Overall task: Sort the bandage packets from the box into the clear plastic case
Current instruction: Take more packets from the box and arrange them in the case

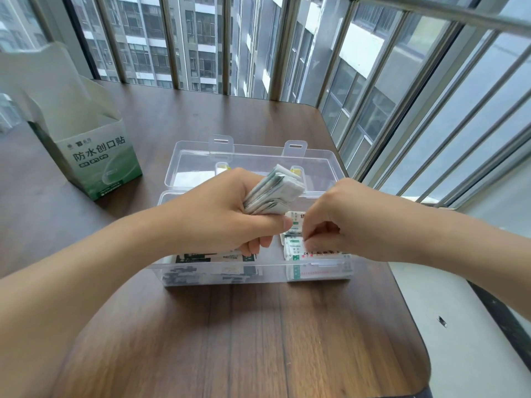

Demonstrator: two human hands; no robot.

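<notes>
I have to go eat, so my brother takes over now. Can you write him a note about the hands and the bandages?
Left hand: gripping a stack of bandage packets above the clear case.
Right hand: fingertips down in the case's right side, on a packet there.
The opened box stands far left on the table.
Done: some packets lie in the case.
Left: place the held stack.

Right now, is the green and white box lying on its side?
No, the green and white box stands upright on the table, top flaps open.
</notes>
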